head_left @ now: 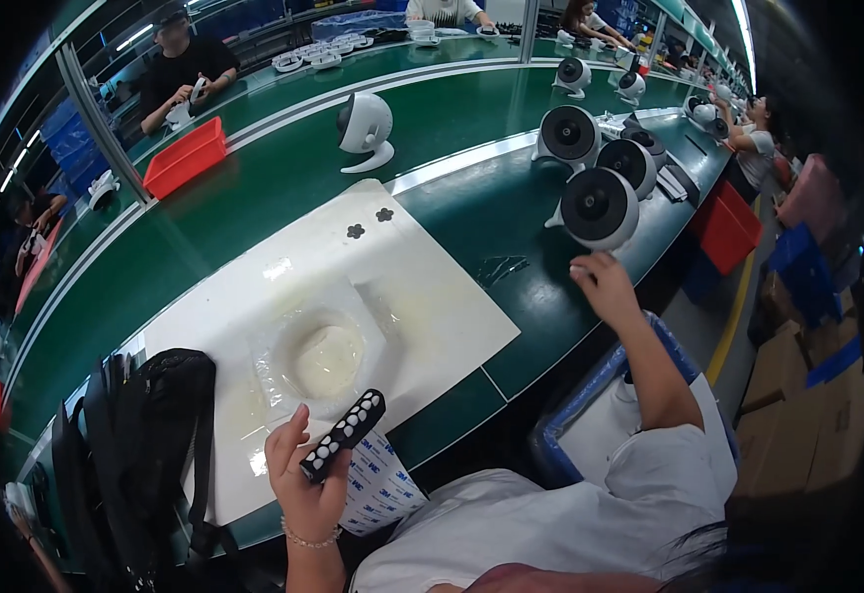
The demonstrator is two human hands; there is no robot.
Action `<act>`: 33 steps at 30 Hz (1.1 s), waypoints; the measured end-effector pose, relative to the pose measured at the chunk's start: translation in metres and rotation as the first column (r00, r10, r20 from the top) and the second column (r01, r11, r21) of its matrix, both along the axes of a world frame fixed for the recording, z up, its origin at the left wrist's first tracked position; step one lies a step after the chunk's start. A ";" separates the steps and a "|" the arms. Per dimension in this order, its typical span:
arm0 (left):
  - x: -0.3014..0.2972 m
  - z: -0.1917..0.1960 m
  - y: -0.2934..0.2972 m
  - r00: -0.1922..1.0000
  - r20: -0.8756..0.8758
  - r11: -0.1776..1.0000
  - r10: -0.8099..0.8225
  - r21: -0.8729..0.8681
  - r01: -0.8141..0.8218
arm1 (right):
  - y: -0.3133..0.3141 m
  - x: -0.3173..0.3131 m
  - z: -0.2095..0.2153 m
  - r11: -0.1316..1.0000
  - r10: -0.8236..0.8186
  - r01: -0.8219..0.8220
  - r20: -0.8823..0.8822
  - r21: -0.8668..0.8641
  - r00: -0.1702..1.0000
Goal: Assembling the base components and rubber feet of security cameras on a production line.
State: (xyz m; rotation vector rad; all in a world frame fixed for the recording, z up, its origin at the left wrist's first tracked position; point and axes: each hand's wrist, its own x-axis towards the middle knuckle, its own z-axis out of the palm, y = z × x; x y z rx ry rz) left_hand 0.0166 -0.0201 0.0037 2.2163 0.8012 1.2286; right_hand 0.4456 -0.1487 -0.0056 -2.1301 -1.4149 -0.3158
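Observation:
My left hand [303, 469], low in the view, grips a narrow black strip [345, 433] dotted with several white rounded pads. Close behind it is a white sheet with blue print [380, 484]. My right hand [608, 287] is at the right edge of the bench, its fingertips pinched together; whatever is between them is too small to name. Just beyond those fingers stands a white round device with a black disc face [598, 208]. A white block with a round hollow [368, 326], covered in clear film, sits on a white board [452, 306].
Two black flower-shaped pieces [370, 223] lie on the board. Similar white devices stand at the far right, and another [365, 131] is on the green belt. A black backpack [155, 445] lies at left. Red bins [187, 158], a blue-lined container [550, 435] and co-workers surround the bench.

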 end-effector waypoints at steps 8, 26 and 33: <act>-0.001 -0.003 0.002 1.000 0.004 1.000 -0.016 0.021 0.015 | -0.041 -0.118 -0.008 0.940 0.293 -0.291 -0.018 -0.175 0.956; -0.007 0.001 0.002 0.967 0.070 0.970 -0.244 0.005 0.244 | 0.067 -0.122 0.074 0.647 0.754 -0.301 -0.529 0.701 0.390; -0.015 0.011 -0.003 0.974 0.100 0.947 -0.201 -0.235 0.219 | 0.153 -0.213 0.119 0.771 0.553 -0.401 -0.832 0.495 0.037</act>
